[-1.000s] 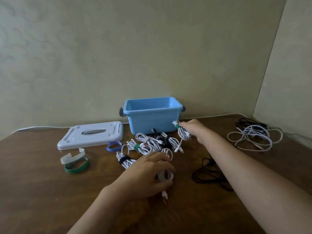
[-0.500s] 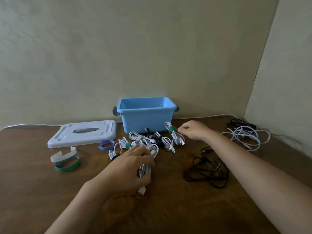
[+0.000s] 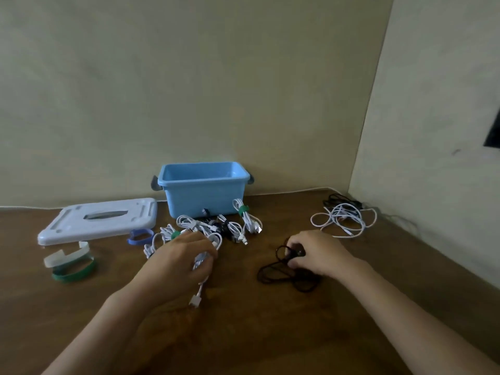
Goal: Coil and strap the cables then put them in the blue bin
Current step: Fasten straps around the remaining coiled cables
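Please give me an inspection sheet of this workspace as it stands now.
Surface: brown wooden table, set in a wall corner.
Job's things: blue bin open at the back; strapped white cable bundles piled in front of it, none seen inside.
Clutter: white lid left of the bin; blue strap, white strap and green strap loose nearby.
Hands: left hand grips a white cable; right hand grips the black cable.
Cables: loose white tangle and a dark cable at far right.
Surroundings: plain beige walls, nothing else seen.
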